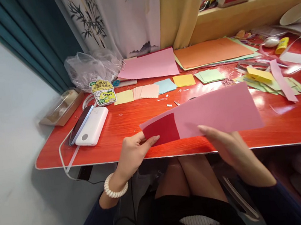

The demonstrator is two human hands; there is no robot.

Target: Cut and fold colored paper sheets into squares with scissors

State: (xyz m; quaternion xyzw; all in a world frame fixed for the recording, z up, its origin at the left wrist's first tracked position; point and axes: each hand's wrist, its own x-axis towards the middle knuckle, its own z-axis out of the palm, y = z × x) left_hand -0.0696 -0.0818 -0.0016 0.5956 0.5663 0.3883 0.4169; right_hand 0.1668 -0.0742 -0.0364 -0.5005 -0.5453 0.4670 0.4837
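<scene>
A long pink paper strip (216, 111) is held up over the near edge of the red table. At its left end lies a smaller dark red paper piece (164, 127), flat against the pink. My left hand (134, 153) pinches that end, thumb on the red paper and fingers behind. Lower down the strip, my right hand (229, 143) grips its bottom edge, with the thumb in front and the other fingers hidden behind the paper. Partly covered by the strip's upper edge, a metal-tipped tool (177, 103) rests on the table.
Small coloured paper squares (184, 80) form a row behind the strip. Larger pink sheets (151, 64) and orange sheets (215, 52) lie at the back. A white power bank (92, 127) and a phone (81, 125) sit left; green scraps (272, 85) are piled right.
</scene>
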